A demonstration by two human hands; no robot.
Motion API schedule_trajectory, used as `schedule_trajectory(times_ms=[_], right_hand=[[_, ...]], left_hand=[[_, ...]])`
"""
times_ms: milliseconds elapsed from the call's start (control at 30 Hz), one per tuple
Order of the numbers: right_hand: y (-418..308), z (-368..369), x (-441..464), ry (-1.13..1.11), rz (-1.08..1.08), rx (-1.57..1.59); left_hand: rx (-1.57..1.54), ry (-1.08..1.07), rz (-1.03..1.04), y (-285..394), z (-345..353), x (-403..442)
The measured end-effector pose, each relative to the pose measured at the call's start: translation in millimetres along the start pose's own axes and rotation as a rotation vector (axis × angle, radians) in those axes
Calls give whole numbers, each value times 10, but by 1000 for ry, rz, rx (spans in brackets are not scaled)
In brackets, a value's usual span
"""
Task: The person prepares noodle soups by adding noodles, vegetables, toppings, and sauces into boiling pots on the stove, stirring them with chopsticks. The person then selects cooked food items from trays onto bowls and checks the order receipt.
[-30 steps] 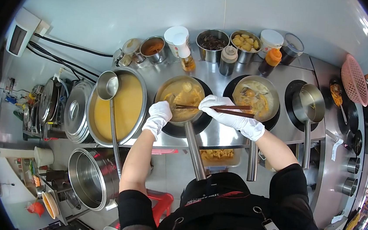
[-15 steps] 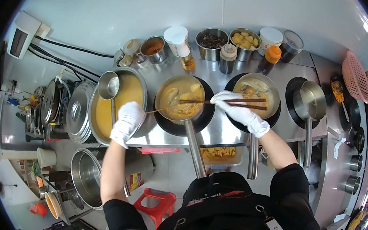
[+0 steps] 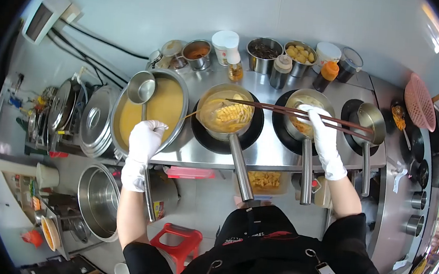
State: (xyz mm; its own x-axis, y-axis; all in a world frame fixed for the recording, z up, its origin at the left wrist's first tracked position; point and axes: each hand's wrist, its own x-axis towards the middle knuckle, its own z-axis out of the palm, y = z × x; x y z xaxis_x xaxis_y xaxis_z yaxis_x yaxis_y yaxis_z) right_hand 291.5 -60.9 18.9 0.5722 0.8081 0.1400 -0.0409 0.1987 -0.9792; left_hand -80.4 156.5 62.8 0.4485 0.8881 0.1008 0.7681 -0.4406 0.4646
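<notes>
My right hand (image 3: 321, 133), in a white glove, grips long brown chopsticks (image 3: 279, 109). Their tips are at ridged yellow food (image 3: 232, 115) in the cloudy broth of a saucepan (image 3: 218, 135). A thin wooden skewer (image 3: 190, 114) sticks out over that pan's left rim. My gloved left hand (image 3: 146, 140) is over the right front rim of a wide steel basin (image 3: 183, 94) of yellow liquid. Its fingers are curled; whether they hold anything is hidden. A ladle (image 3: 141, 87) lies across the basin, its handle passing beneath this hand. Behind my right hand stands a second saucepan (image 3: 306, 176).
A third saucepan (image 3: 366, 168) stands farther right. Along the wall are steel pots of dark food (image 3: 264, 50) and yellow pieces (image 3: 300, 54), and squeeze bottles (image 3: 280, 72). Stacked lids (image 3: 96, 126) stand left of the basin. A red stool (image 3: 179, 243) is on the floor below.
My left hand has drawn back from the skewer, whose stick now rests over the pan rim. My right hand has moved right and lower, and the chopsticks' tips are higher in the first pan.
</notes>
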Motion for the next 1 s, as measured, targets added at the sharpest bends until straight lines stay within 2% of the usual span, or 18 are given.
schedule_trajectory(times_ms=[67, 167, 200, 233, 333, 367, 400, 433, 600, 633, 667, 700, 800, 833, 900, 933, 967, 1000], right_hand=[[176, -96, -139, 83, 119, 127], [88, -120, -347, 113, 43, -167], [97, -168, -345, 27, -138, -362], [-190, -32, -447, -19, -370, -1072], [247, -323, -313, -131, -421, -975], [421, -419, -168, -128, -50, -338], [-144, -2, -544, -39, 342, -329], [255, -398, -242, -194, -113, -736], [138, -342, -418, -529, -360, -1226], [76, -204, -474, -473, -687, -2112], [-35, -28, -582, -256, -1067, -2972], [-151, 127, -773, -335, -1135, -2971], [10, 340, -784, 264, -1501, -3058], [198, 296, -606, 1505, -2015, -3206], [249, 518, -701, 2862, -1662, -2894], [350, 524, -835, 1920, -2135, -3146], [498, 607, -1071, 1923, -2132, -3136], [645, 690, -1396, 1674, -2137, -3167]], left_hand=[[-228, 12, -90, 11, 105, -259], [-753, 17, -181, 144, 137, -1002], [-883, 46, -231, 287, 91, -1369], [-1065, 76, -205, 217, 230, -1762], [-1314, 188, -454, 461, 453, -3040], [-1367, 237, -526, 508, 590, -3509], [-1555, 293, -577, 540, 865, -3975], [-1489, 350, -675, 583, 1112, -4443], [-1470, 717, -1184, 1201, 1927, -6733], [-1489, 831, -1284, 1320, 2016, -7114], [-1422, 918, -1349, 1462, 2053, -7456], [-1406, 1051, -1467, 1571, 2117, -7800], [-1442, 1486, -1662, 1897, 2170, -8806], [-1387, 1578, -1696, 1947, 2426, -9277], [-1280, 1594, -1983, 2014, 2811, -10228], [-1219, 1693, -2109, 2067, 2899, -10603], [-1259, 1669, -2168, 2093, 3051, -11086], [-1318, 1683, -2170, 2110, 3107, -11453]])
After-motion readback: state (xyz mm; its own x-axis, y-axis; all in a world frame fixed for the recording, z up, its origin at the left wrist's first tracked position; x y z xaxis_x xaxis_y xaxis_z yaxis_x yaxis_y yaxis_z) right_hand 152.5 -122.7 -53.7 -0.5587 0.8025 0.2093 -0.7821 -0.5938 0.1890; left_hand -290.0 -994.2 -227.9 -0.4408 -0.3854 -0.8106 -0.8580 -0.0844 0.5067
